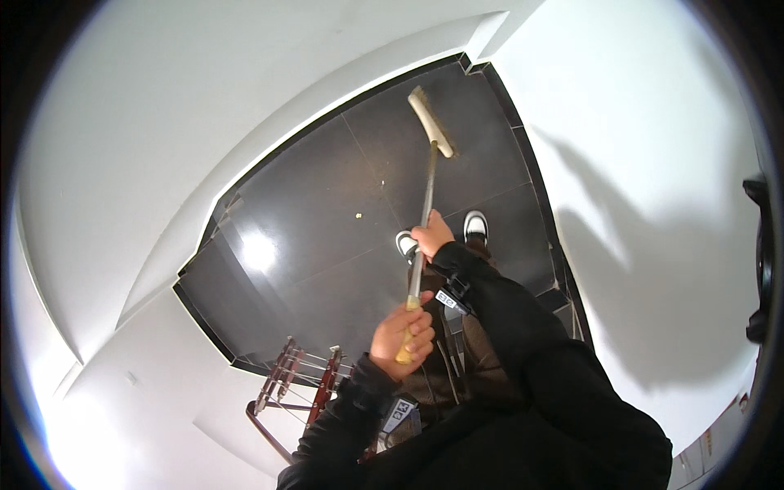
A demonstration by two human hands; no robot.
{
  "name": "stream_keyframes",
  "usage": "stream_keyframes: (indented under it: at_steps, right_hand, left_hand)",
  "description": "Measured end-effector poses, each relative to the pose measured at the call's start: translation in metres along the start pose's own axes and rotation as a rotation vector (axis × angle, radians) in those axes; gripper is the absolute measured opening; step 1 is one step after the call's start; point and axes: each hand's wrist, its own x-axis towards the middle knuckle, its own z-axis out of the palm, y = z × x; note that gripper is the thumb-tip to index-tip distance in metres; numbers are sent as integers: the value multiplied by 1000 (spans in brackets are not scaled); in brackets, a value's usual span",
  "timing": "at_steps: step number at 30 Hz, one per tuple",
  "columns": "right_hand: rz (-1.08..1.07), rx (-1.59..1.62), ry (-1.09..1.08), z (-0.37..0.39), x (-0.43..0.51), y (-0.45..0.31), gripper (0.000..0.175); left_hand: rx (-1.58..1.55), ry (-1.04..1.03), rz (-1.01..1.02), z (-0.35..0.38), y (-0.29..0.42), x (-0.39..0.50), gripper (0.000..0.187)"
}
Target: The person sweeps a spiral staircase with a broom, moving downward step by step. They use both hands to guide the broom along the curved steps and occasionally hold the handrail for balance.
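A long-handled broom (430,125) reaches from my hands out over the dark tiled floor (318,196). My left hand (402,339) grips the yellow end of its handle. Further along the metal-coloured shaft, my right hand (433,235) is wrapped around it. The pale broom head lies at the floor's far right part, its bristles facing right. Small light-coloured crumbs (359,215) lie on the tiles to the left of the shaft, with a smaller white bit (383,182) beyond them.
White walls (612,122) with dark skirting tiles (531,153) enclose the floor on the left, far side and right. A reddish-brown railing with metal rods (324,386) stands at the lower left. My black-and-white shoes (476,226) are beneath my right hand.
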Motion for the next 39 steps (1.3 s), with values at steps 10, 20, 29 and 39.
stream_keyframes:
  at_steps: [10,20,29,39]
  right_hand:
    - [18,71,85,-146,59,-29,27]
    - [-17,58,75,-172,38,-51,23]
    - [25,-80,-54,-126,62,-49,24]
    - [61,-17,20,-181,67,-58,21]
  left_hand:
    - [-82,-88,-95,77,-7,121,15]
    - [-59,-52,-59,108,-31,116,19]
    - [-77,56,54,98,-20,106,18]
    - [-70,-28,-8,111,-20,139,19]
